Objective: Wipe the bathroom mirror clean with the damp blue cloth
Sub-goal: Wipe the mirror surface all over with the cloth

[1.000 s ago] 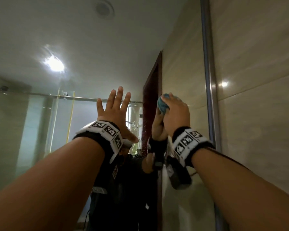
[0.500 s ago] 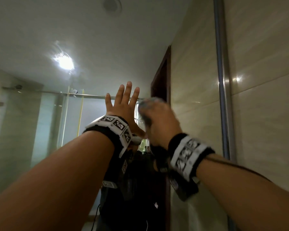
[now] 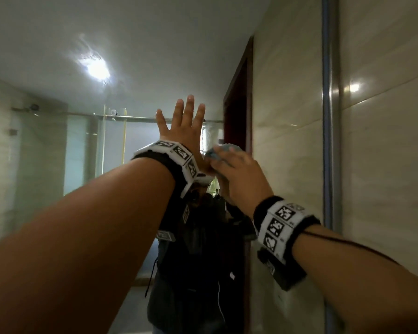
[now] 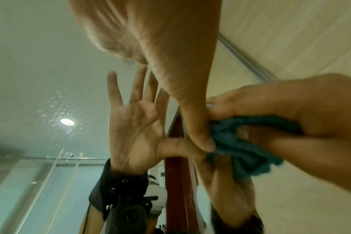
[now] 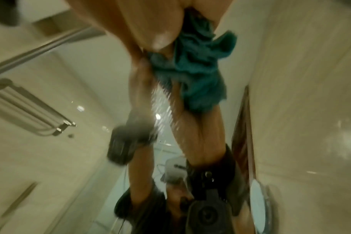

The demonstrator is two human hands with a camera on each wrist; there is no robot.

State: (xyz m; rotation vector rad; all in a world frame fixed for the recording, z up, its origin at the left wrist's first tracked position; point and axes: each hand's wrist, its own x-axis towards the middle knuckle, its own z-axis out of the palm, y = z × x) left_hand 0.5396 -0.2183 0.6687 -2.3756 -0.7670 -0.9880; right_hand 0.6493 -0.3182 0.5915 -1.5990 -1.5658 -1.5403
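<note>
Bunching blue cloth (image 3: 223, 150) under right hand (image 3: 239, 174)

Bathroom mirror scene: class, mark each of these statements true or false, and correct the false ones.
1. The right hand grips the blue cloth. True.
2. The left hand is a closed fist. False: its fingers are spread and straight, palm flat towards the mirror.
3. The cloth lies folded on a shelf. False: it is bunched in the right hand against the mirror.
4. The left thumb is beside the cloth. True, as the left wrist view shows.
5. Both wrists wear bands with black and white markers. True.
</note>
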